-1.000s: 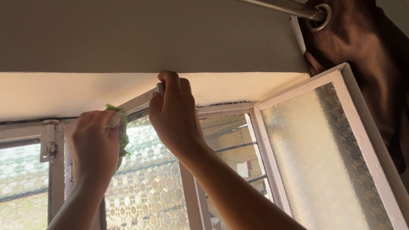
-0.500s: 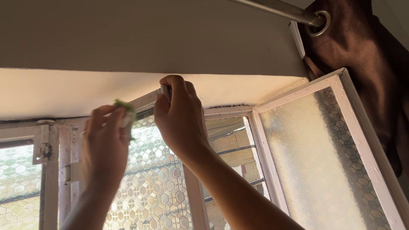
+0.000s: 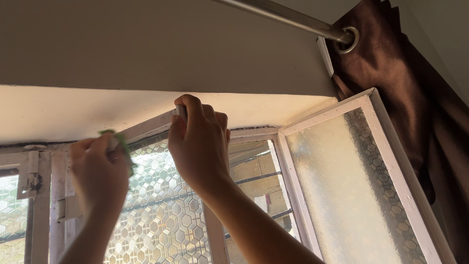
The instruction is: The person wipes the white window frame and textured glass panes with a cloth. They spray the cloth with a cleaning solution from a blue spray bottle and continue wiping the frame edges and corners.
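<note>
We look up at a window from below. Our left hand pinches one small green cloth in its fingers and presses it on the top edge of the window pane in the middle. Our right hand is just beside it, curled tight around the top corner of that same pane's white frame.

We count two open panes. The middle pane has bumpy glass with a honeycomb look. The other open pane is far over from the middle pane, past the right hand, and its glass is cloudy. Between these two panes we see two dark bars outside.

On the other side of the middle pane, past the left hand, is one metal latch. High above the middle pane runs one shiny rod. One brown curtain hangs from it by one ring.
</note>
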